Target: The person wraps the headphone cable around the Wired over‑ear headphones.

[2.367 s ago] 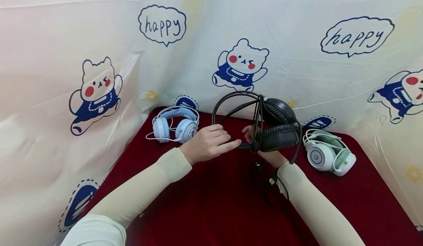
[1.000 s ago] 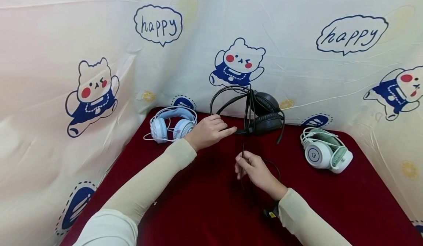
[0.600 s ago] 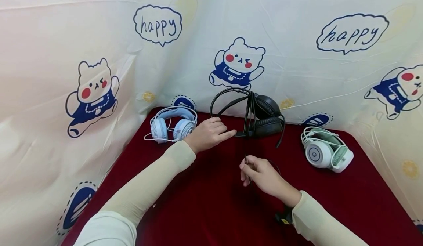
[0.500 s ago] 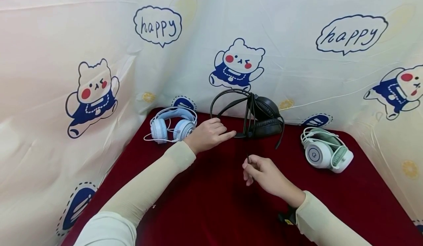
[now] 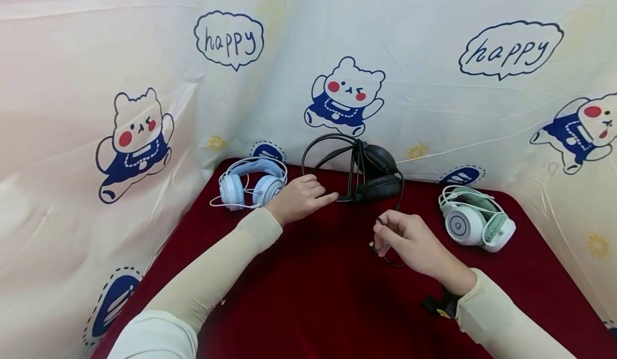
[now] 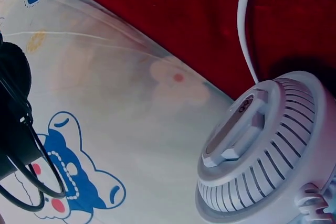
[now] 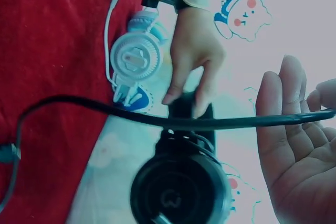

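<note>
The over-ear headphones with black padded cups and thin hoops over a black band (image 5: 382, 170) are at the middle of the table's back edge, between my two hands and a little beyond them. I hold their headband in my left hand (image 5: 300, 199), thumb and fingers closed around the band's near end, cups pointing away to the right. My right hand (image 5: 409, 240) is nearer me, to the right and apart from the cups; its thumb and fingertips pinch the thin black rubbery cable (image 7: 131, 116), and a small silver-tipped plug (image 5: 371, 246) dangles just beneath the fingers. I cannot tell whether the black cups touch the cloth or are lifted off it. Several strands of cable are bunched across the cups, too tangled to follow. From the left wrist, the black headphones are cut off by the frame.

Around these, the table covered in dark red cloth (image 5: 299, 300) carries two more pairs: pale blue and white plastic headphones (image 5: 233, 190) near the back left corner, partly hidden behind my left hand, and white headphones with sage-green padding (image 5: 464, 225) near the back right corner. A black strapped device with a yellow label (image 5: 436, 304) is on my right wrist, partly covered by the cream sleeve (image 5: 501, 313).
</note>
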A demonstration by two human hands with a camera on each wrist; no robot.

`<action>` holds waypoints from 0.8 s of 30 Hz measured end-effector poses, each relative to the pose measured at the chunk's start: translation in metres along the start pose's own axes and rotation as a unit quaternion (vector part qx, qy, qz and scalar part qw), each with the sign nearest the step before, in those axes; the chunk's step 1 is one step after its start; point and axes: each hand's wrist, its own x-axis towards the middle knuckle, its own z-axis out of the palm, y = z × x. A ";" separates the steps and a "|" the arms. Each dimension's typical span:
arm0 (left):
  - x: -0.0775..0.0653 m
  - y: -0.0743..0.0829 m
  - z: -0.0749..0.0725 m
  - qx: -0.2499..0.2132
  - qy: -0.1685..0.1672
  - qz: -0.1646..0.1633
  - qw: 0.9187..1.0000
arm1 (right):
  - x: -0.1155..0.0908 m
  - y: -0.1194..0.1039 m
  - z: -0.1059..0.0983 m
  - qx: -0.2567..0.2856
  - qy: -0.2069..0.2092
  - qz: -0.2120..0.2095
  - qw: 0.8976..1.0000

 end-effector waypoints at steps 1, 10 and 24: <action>-0.001 0.000 0.000 -0.001 -0.001 -0.001 1.000 | 0.000 -0.001 -0.002 -0.003 0.002 -0.005 1.000; -0.012 -0.004 0.001 -0.011 0.012 0.007 1.000 | -0.002 -0.018 -0.025 0.022 0.040 -0.094 0.995; -0.022 0.003 -0.006 -0.041 0.019 0.028 0.999 | 0.007 -0.037 -0.046 -0.007 0.063 -0.125 0.990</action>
